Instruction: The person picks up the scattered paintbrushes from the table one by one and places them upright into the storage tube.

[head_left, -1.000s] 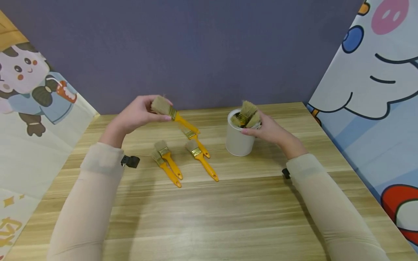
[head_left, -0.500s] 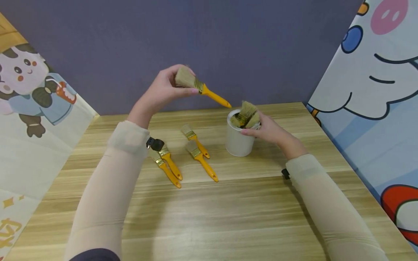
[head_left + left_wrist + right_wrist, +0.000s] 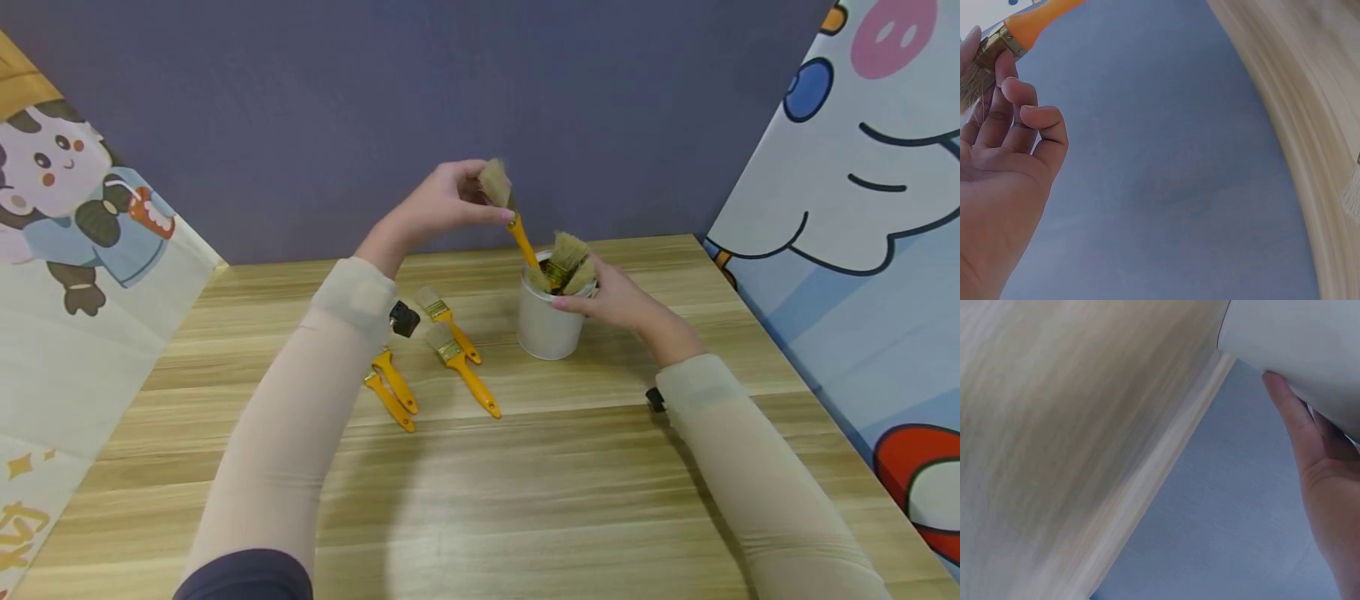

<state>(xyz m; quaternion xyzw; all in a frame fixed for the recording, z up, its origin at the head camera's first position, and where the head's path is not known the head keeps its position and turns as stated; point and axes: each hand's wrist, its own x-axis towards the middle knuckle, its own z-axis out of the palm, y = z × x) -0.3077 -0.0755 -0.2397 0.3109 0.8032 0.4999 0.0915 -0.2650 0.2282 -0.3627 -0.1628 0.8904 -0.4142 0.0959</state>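
My left hand (image 3: 450,200) pinches a paintbrush (image 3: 521,240) at its metal ferrule, bristles up. Its yellow handle slants down, the lower end overlapping the mouth of a white can (image 3: 547,327). In the left wrist view, thumb and fingers meet on the brush's ferrule (image 3: 996,47), and the other fingers curl loosely. My right hand (image 3: 624,298) grips the can near its rim, thumb in front; the can's pale side (image 3: 1300,340) fills the corner of the right wrist view. Several brushes (image 3: 570,250) stand in the can, bristles up.
Two yellow-handled paintbrushes, one nearer (image 3: 476,385) and one farther (image 3: 448,318), lie left of the can. Two more handles (image 3: 395,383) show beside my left sleeve, which covers their bristles. A dark wall (image 3: 480,108) rises behind the wooden table (image 3: 570,500).
My left hand has lifted the paintbrush off to the right, and its handle has swung downward over the can. The right hand and the can have stayed in place.
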